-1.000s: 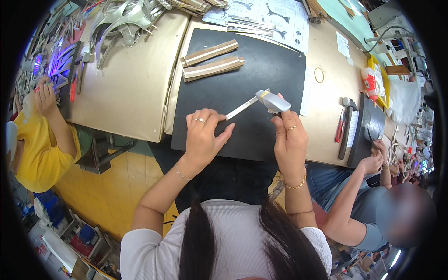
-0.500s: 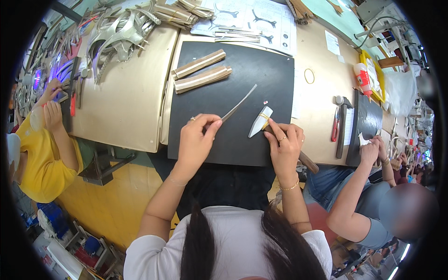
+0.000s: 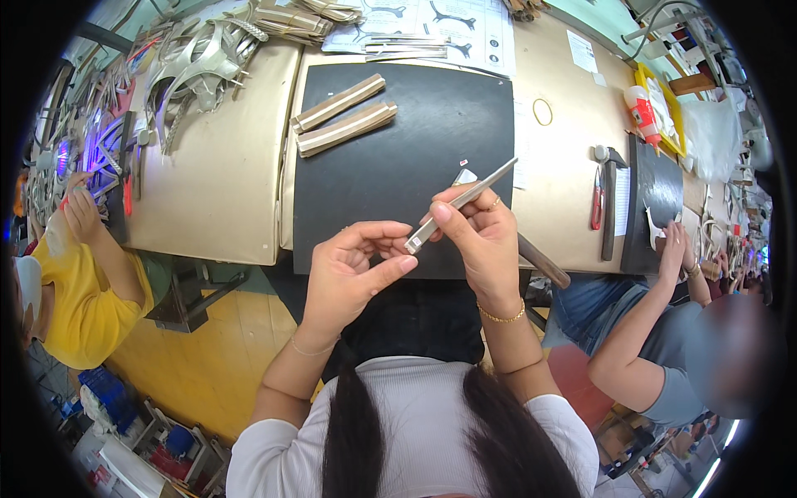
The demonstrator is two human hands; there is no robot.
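A narrow grey-beige strip is pinched between the thumb and fingers of my right hand. It slants from its small, pale lower end up to a thin tip at the upper right. My left hand is close by, thumb and fingers apart around that lower end, and seems to hold nothing. Under and behind my right hand a hammer lies on the black mat. Only a bit of its head and its wooden handle, jutting past the mat's right edge, are visible.
Two bundles of tan and white strips lie on the mat. Behind it are drawing sheets and loose strips. A rubber band, another hammer and red-handled pliers lie to the right. A person works at each side.
My right hand has let go of the hammer and taken the strip, which my left hand held before. My left hand has opened near the strip's end. The view has shifted slightly.
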